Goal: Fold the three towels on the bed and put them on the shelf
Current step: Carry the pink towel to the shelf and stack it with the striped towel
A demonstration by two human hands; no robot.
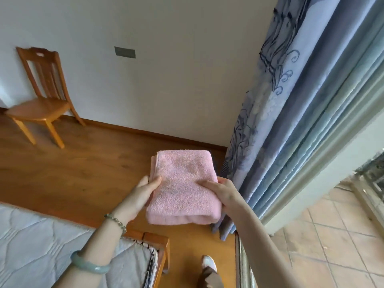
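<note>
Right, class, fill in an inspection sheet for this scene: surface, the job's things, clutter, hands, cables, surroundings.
Surface: quilted mattress, only a corner in view, lower left, in a wooden frame.
Job's things: one pink towel, folded, held in the air over the wooden floor; other towels and shelf not in view.
Clutter: nothing seen.
Hands: left hand and right hand each grip a side of the towel, thumbs on top.
Cables: nothing seen; a grey wall plate.
Surroundings: wooden chair by the wall, blue curtain at right, tiled floor beyond it.
</note>
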